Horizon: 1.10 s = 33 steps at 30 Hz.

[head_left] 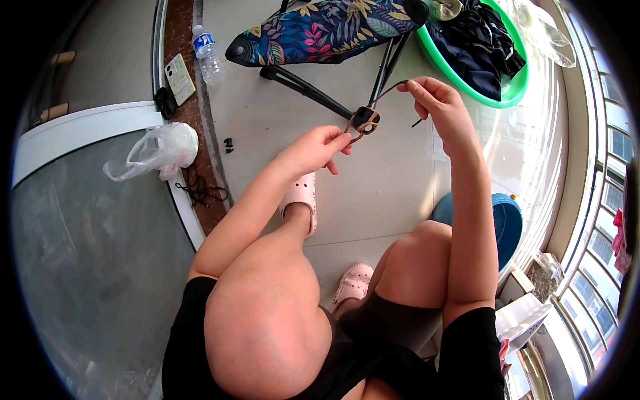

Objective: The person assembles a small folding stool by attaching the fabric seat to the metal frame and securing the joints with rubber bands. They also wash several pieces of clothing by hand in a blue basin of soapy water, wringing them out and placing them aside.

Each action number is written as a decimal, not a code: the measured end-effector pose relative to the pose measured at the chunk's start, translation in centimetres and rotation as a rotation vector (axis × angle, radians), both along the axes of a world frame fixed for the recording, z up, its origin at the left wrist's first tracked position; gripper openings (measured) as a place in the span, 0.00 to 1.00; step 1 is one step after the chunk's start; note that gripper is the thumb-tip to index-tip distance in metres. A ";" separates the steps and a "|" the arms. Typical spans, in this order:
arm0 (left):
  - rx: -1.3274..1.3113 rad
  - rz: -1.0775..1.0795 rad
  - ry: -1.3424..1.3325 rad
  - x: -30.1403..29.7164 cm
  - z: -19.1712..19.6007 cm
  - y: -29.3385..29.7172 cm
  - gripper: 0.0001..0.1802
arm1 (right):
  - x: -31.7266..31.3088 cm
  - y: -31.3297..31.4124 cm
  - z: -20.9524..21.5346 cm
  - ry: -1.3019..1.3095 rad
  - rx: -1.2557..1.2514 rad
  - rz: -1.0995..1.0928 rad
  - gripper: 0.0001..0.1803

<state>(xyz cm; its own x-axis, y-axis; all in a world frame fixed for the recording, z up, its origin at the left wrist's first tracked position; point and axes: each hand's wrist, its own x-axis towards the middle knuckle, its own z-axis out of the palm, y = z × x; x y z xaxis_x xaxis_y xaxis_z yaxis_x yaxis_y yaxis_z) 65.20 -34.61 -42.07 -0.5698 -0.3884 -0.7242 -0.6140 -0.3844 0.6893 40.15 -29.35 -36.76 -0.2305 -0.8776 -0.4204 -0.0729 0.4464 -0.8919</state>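
A folding stool (327, 33) with a dark leaf-patterned fabric seat and black legs stands ahead of me. A thin brown cord (383, 93) loops around the black block (367, 119) where its legs meet. With thumb and fingers closed, my right hand (437, 110) pinches the cord to the right of the block and pulls a length upward. A dark cord tip (417, 123) pokes out below those fingers. On the block's left side, my left hand (323, 148) pinches the cord's lower loop between thumb and forefinger. Its other fingers are loosely bent.
A green basin (522, 80) of dark clothes stands at far right, and a blue bucket (508, 227) near my right knee. Along the left sill lie a plastic bottle (211, 61), a phone (180, 79), a plastic bag (163, 150) and a black cable (200, 192).
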 end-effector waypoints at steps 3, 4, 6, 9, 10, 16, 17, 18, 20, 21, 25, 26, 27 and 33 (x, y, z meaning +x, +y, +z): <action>-0.550 0.071 -0.008 -0.3 1.0 -0.7 0.19 | 3.2 -3.5 -0.3 0.203 -0.079 0.062 0.15; -0.737 0.147 0.033 -0.5 1.3 -1.0 0.18 | 4.3 -4.6 -0.6 0.337 -0.100 0.114 0.15; -0.696 0.198 0.051 -1.5 1.2 -2.3 0.16 | 6.6 -6.3 -1.1 0.435 -0.256 0.352 0.13; -0.333 0.199 0.017 -2.5 0.1 -4.7 0.16 | 7.2 -7.4 -1.1 0.768 -0.366 0.344 0.12; -0.419 0.166 0.009 -2.2 -1.1 -5.3 0.16 | 7.2 -7.8 -1.0 0.872 -0.340 0.303 0.11; -1.054 0.070 -0.165 -0.9 -4.2 -6.0 0.16 | 2.0 -4.8 -3.7 0.543 0.246 0.210 0.15; -1.023 0.095 -0.094 -0.9 -4.0 -6.0 0.16 | 1.6 -3.7 -4.7 0.435 0.342 0.248 0.15; -0.991 0.119 -0.026 -0.8 -3.5 -5.8 0.16 | 1.8 -2.5 -4.7 0.217 0.383 0.238 0.19; -0.857 0.092 0.031 -1.1 -1.9 -4.8 0.17 | 2.3 0.0 -5.9 -0.197 0.206 0.133 0.23; -0.757 0.042 0.010 -1.0 -0.4 -3.8 0.17 | 2.3 0.5 -6.0 -0.305 0.227 0.116 0.23; -0.625 0.043 0.063 -0.7 0.5 -1.3 0.15 | 2.2 1.1 -6.1 -0.435 0.277 0.144 0.22; -0.621 0.071 0.085 -0.6 0.2 -1.1 0.15 | 2.1 1.1 -6.1 -0.395 0.284 0.179 0.21; -0.529 0.098 0.120 -0.4 -0.1 -1.1 0.14 | 2.1 1.1 -6.2 -0.395 0.293 0.180 0.20; -0.194 0.200 0.211 -0.2 -1.0 -0.7 0.11 | 3.6 0.8 -5.3 -0.622 0.404 0.022 0.17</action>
<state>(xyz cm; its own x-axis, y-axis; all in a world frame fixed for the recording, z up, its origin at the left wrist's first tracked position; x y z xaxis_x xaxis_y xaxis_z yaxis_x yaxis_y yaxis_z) 65.01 -35.33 -43.03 -0.5980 -0.6261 -0.5004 -0.3759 -0.3323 0.8650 43.78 -28.59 -42.04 0.1713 -0.6286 -0.7586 0.3798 0.7526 -0.5379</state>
